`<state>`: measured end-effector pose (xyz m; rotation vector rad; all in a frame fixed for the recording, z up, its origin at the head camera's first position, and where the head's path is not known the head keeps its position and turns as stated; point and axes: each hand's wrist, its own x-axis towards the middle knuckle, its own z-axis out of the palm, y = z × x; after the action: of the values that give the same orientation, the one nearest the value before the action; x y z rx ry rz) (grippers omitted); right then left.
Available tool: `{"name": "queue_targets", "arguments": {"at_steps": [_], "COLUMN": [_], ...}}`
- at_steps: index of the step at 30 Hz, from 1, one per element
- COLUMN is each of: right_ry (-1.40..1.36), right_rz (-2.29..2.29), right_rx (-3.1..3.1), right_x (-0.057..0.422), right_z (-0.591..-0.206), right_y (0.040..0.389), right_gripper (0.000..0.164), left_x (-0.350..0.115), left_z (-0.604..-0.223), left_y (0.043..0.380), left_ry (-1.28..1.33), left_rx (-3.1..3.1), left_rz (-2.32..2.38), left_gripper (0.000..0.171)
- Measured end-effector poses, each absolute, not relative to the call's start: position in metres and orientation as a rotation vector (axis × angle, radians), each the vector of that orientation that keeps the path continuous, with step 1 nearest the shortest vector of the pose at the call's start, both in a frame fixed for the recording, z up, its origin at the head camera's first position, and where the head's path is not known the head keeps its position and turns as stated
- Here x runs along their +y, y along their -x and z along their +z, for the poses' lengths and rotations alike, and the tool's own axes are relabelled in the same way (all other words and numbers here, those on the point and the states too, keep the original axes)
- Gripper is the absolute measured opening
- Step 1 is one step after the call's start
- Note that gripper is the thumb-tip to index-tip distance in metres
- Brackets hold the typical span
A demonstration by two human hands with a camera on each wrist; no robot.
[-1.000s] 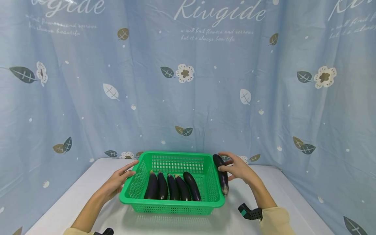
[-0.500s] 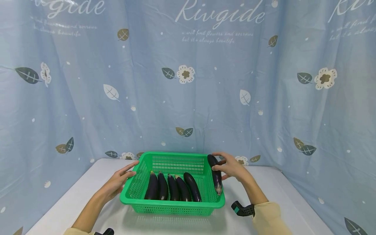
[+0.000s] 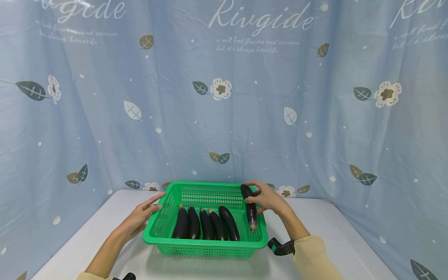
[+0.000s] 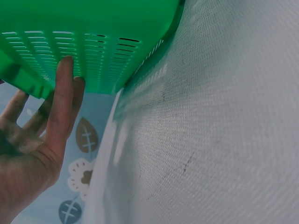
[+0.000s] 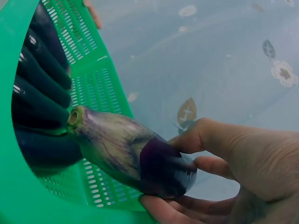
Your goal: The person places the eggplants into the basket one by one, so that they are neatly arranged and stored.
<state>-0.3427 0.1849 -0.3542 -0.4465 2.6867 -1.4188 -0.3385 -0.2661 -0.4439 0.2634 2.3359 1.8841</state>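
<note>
In the head view, a green plastic basket (image 3: pixel 206 242) stands on the white table, with several dark eggplants (image 3: pixel 206 223) lying side by side in its left and middle part. My right hand (image 3: pixel 267 198) pinches another eggplant (image 3: pixel 249 210) between thumb and fingers, just inside the right wall. The right wrist view shows this held eggplant's pale stem end (image 5: pixel 107 130) pointing towards the other eggplants. At the basket's left side, my left hand (image 3: pixel 138 217) touches the rim with mostly straight fingers. In the left wrist view, its fingertips (image 4: pixel 67 65) lie against the slotted outer wall.
A white table top (image 3: pixel 294 268) carries the basket. Behind it and at both sides hangs a blue curtain (image 3: pixel 259 128) printed with leaves and flowers. Black wrist cameras (image 3: pixel 280 247) are strapped to both forearms.
My right hand has carried the held eggplant leftwards, from outside the basket's right rim to over its inside. The left hand and basket stay practically in place.
</note>
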Motion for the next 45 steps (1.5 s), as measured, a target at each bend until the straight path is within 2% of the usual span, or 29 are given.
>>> {"name": "queue_targets", "arguments": {"at_steps": [30, 45], "right_ry": [0.486, 0.417], "right_rz": [-1.252, -1.118], "right_rx": [2.638, 2.645], "right_x": [0.143, 0.131], "right_z": [-0.364, -0.370], "right_y": [0.352, 0.358], "right_gripper": [0.058, 0.057], "left_x": [-0.267, -0.265], "left_z": [-0.444, -0.441], "left_y": [0.339, 0.337], "left_ry": [-0.280, -0.269], "left_rx": [2.317, 2.306], "left_rz": [1.875, 1.884], "left_gripper": [0.063, 0.063]}}
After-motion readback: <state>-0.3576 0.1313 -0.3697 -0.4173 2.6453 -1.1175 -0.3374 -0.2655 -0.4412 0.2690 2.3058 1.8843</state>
